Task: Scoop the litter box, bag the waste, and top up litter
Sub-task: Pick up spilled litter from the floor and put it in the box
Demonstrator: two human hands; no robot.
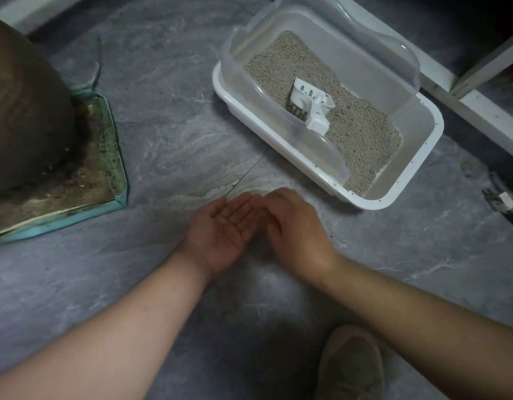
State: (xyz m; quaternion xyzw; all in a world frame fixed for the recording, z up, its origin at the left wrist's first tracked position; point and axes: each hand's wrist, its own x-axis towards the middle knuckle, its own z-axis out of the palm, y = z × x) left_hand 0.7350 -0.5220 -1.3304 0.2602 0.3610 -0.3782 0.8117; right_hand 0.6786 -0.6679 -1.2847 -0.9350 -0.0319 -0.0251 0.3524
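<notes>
— Where was the litter box?

— On the grey stone-patterned floor: white plastic, clear rim, grainy beige litter, slotted white scoop lying inside.

— And the hands?

— Left hand palm-up, fingers relaxed; right hand loosely curved over its fingertips, both empty.

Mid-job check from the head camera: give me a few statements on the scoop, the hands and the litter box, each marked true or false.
1. The white scoop lies in the litter inside the litter box. True.
2. The right hand grips the scoop. False: it holds nothing, over the floor.
3. The left hand is palm up, fingers straight. True.
4. The litter box stands on the teal-edged tray. False: it stands on the floor, apart from the tray.
</notes>
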